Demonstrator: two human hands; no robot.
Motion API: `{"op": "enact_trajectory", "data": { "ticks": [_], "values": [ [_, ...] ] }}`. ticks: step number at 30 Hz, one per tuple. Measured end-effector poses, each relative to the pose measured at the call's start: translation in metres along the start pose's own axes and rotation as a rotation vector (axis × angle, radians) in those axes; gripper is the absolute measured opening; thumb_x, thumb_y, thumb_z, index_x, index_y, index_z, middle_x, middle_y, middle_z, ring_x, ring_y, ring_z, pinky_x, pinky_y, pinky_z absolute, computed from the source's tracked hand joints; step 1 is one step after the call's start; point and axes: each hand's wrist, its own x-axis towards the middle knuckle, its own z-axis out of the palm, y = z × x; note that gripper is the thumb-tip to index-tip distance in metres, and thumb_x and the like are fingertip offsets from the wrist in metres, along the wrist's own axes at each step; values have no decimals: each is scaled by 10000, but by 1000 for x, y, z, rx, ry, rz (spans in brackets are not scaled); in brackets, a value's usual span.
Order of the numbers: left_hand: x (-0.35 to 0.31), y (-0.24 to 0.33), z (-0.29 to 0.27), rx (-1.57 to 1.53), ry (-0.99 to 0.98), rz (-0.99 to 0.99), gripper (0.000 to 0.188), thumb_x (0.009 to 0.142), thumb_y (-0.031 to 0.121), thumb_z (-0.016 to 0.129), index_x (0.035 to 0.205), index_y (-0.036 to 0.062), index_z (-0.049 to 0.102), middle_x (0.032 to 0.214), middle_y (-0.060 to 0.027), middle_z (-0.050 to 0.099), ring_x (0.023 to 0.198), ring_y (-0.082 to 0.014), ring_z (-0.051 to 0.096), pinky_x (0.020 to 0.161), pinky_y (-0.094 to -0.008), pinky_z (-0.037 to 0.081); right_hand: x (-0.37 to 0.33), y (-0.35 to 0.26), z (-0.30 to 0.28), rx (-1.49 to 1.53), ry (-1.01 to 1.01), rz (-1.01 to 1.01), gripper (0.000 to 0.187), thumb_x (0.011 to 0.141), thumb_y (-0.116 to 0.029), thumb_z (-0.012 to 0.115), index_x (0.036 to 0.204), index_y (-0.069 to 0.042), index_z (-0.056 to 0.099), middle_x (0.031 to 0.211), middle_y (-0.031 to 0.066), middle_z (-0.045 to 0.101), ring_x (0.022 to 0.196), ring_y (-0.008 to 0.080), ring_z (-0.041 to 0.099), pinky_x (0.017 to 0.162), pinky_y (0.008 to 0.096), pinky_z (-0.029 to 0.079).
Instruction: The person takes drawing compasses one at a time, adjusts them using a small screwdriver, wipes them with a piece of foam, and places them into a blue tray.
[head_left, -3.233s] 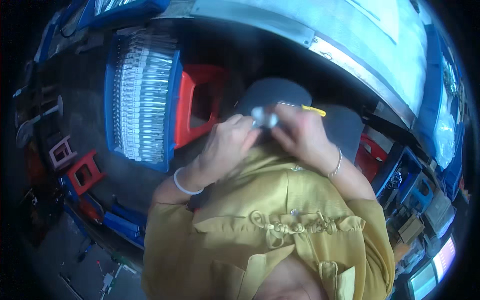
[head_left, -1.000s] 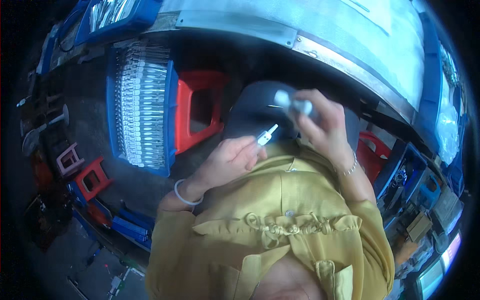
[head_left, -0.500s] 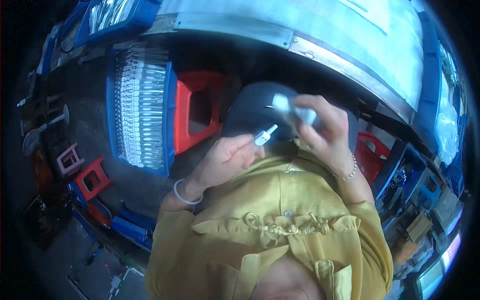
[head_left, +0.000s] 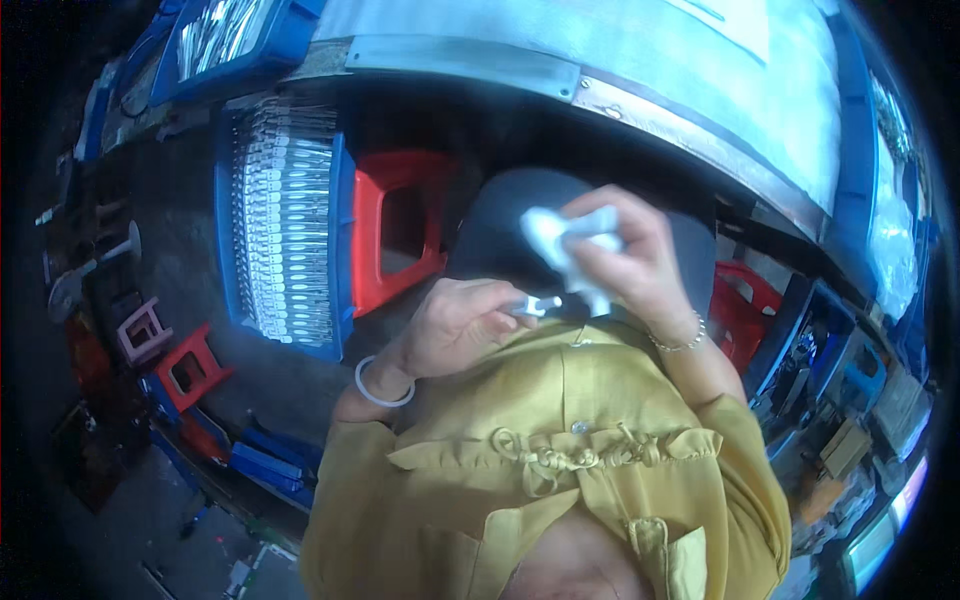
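Closed fingers of my left hand [head_left: 452, 328] pinch a small white-and-silver piece [head_left: 541, 305] with a narrow tip pointing right; my fingers hide its other end. My right hand [head_left: 637, 258] is closed on a crumpled white cloth [head_left: 547, 236], blurred by motion. One loose end of the cloth hangs down close to the piece's tip. Both hands are above my dark-clad lap [head_left: 510, 205]. To the left, a blue crate [head_left: 343, 240] holds several rows of slim, shiny pieces with pale ends [head_left: 280, 230].
A pale worktable [head_left: 600, 45] with a metal edge lies ahead of my lap. Red stools [head_left: 365, 240] stand beside the crate and farther left. Another blue bin [head_left: 270, 55] with shiny pieces is at the upper left. Clear plastic bags [head_left: 893, 250] lie at the right.
The piece in my left hand has turned from slanting upward to nearly level. My right hand has shifted slightly, and the cloth now spreads lower and farther left.
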Motion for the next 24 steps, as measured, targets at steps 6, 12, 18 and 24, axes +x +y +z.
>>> {"op": "enact_trajectory", "data": {
  "ticks": [6,12,18,24],
  "values": [
    [-5,-12,5,-471,-6,-217,414,1003,352,515,965,-47,619,690,-19,585,534,-56,457,506,-216,376,9,10,-4,-443,15,-249,196,852,-83,606,1035,-15,629,803,99,683,585,139,657,553,282,521],
    [-18,-26,18,-1450,5,-496,323,1045,288,397,1077,-8,523,660,-16,485,420,-63,344,410,-232,277,-3,1,5,-594,-82,-751,210,789,-76,656,998,-57,647,801,119,651,641,260,659,540,341,519],
    [-8,-21,6,-1629,-49,-615,302,1046,264,401,985,15,561,659,30,445,450,-29,333,396,-187,272,7,4,-8,-672,54,-767,321,719,-41,678,1035,-72,635,812,97,646,642,263,634,563,352,514],
    [-5,-20,11,-1359,68,-700,316,1036,291,437,968,18,581,661,28,455,469,-27,350,418,-180,275,12,8,-22,-539,242,-279,257,810,-4,612,1066,-21,623,854,131,653,732,212,676,646,326,533]
  ]
}}
